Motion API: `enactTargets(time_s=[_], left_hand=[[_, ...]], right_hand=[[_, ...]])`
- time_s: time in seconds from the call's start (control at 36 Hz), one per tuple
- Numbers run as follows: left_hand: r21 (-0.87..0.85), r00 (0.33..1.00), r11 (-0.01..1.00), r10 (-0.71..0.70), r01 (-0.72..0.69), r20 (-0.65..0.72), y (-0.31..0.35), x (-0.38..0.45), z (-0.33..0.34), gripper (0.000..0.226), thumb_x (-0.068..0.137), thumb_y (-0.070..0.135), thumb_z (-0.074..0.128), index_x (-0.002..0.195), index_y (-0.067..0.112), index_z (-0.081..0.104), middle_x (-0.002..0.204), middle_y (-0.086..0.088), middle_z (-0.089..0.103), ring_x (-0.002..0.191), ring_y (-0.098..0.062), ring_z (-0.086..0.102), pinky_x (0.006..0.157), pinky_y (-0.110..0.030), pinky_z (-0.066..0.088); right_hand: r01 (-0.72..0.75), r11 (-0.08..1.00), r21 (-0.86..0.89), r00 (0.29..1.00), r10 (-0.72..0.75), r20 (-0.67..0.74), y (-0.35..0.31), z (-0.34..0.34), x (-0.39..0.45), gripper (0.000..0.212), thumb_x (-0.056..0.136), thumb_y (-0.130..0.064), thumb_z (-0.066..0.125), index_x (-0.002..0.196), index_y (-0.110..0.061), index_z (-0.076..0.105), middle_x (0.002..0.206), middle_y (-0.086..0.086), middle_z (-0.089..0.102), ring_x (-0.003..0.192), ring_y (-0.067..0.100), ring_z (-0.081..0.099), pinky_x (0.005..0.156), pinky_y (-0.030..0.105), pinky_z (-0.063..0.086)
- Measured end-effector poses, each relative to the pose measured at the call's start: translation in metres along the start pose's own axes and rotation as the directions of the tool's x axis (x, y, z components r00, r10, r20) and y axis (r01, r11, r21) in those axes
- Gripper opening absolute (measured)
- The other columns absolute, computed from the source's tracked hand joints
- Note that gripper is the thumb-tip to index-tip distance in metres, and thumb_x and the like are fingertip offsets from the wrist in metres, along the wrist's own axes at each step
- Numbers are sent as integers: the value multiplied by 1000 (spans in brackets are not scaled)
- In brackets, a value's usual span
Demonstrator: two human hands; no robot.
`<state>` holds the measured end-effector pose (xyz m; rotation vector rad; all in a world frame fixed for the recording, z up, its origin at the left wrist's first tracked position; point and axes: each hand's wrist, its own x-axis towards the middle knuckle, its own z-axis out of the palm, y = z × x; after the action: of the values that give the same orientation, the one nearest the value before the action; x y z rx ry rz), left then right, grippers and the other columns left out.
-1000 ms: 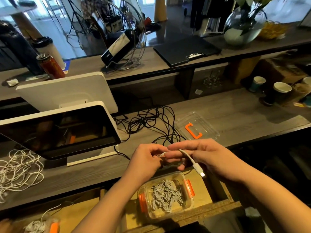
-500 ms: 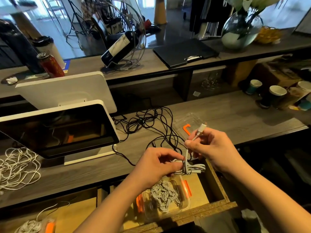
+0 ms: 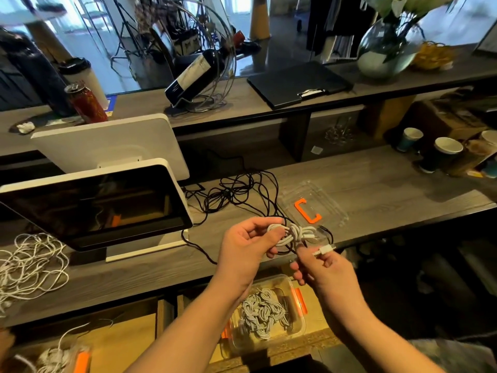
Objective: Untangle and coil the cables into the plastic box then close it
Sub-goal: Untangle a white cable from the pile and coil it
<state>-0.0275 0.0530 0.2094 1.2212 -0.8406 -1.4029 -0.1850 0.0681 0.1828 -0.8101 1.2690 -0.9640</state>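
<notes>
Item: white cable bundle (image 3: pixel 291 234), coiled and cinched by wraps round its middle, held above the bench (image 3: pixel 376 184) front edge. Grip, left hand (image 3: pixel 248 247): fingers curled round the bundle's left loops, clamped on it. Grip, right hand (image 3: pixel 322 267): thumb and fingers pinched together on the cable's free plug end (image 3: pixel 324 249), which juts up and to the right just below the bundle. Long axis of the bundle: roughly left to right, level, its right loops free of either hand. Destination: open plastic box (image 3: pixel 297 327) with orange latches, set in a drawer below the bench, directly beneath both hands and already holding several coiled grey-white cables (image 3: pixel 262 314). Judgement: the bundle lies above the box, so the coming move is a drop straight down and slightly toward the person; the left hand, carrying the bundle, is the one placed to lower it once the plug end is tucked. Box lid (image 3: pixel 313 208), clear with orange clip, lies on the bench just behind the hands, nearer the right hand. Also present: black cable tangle (image 3: pixel 242 192) on the bench beside the lid; loose white cable heap (image 3: pixel 29 265) far left; screen on stand (image 3: pixel 94 208).
</notes>
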Motion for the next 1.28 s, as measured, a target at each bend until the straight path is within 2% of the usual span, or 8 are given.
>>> enactTargets(time_s=[0.19,0.33,0.56,0.67,0.83,0.89,1.0,1.28], left_hand=[[42,986,999,30,-23,-165,-10,-5,8,16,88,6,73,102,11,74,80,-3,75,62,-10,62,61,-19,54],[323,980,939,162,-116,-117,-10,-6,8,15,86,14,77,98,24,76,83,4,76,72,-17,72,64,-26,59],[518,986,841,163,-155,31,-2,-6,4,16,86,23,78,96,35,77,84,17,76,82,3,69,75,-16,55],[462,992,878,98,-122,77,4,-9,4,17,87,15,77,100,26,76,78,14,75,74,3,71,63,-14,53],[497,990,861,43,-105,135,2,-11,1,18,86,16,76,101,26,80,88,10,73,59,-4,62,52,-19,51],[492,985,863,40,-118,165,2,-12,1,19,87,15,75,103,24,79,91,6,73,56,-9,63,50,-19,50],[447,971,881,48,-151,234,1,-12,1,27,91,1,68,105,21,79,91,-2,71,60,-9,64,49,-21,51],[373,961,912,70,-171,269,-2,-13,-1,32,91,-1,66,111,24,74,100,-4,71,76,-14,70,69,-23,59]], right_hand=[[274,877,-395,939,-332,-85,0,20,-22,7,89,-26,68,84,-22,70,77,-10,71,68,6,67,60,22,53],[539,502,-676,773,-613,161,-5,10,-18,24,90,-45,60,91,-23,69,69,-14,66,65,3,64,55,23,51],[717,278,-640,580,-747,326,-14,-7,-1,31,92,-40,61,81,-11,62,76,-6,59,64,7,56,52,25,46],[721,167,-672,551,-726,411,-14,-9,4,23,92,-40,59,90,-17,60,96,-7,48,73,4,48,54,16,44],[734,-54,-677,434,-730,528,-18,-16,18,14,91,-36,57,90,-22,55,95,-3,58,88,15,51,75,24,30],[729,15,-684,495,-702,512,-21,-17,18,27,100,-48,46,91,-24,53,94,-3,62,90,15,57,81,28,43],[619,447,-645,762,-539,358,-25,-15,8,41,94,-66,33,91,-31,53,78,-7,66,73,9,65,65,42,56],[548,668,-504,821,-546,169,-32,-12,3,24,81,-51,64,91,-33,76,79,-5,75,75,13,71,69,43,59]])
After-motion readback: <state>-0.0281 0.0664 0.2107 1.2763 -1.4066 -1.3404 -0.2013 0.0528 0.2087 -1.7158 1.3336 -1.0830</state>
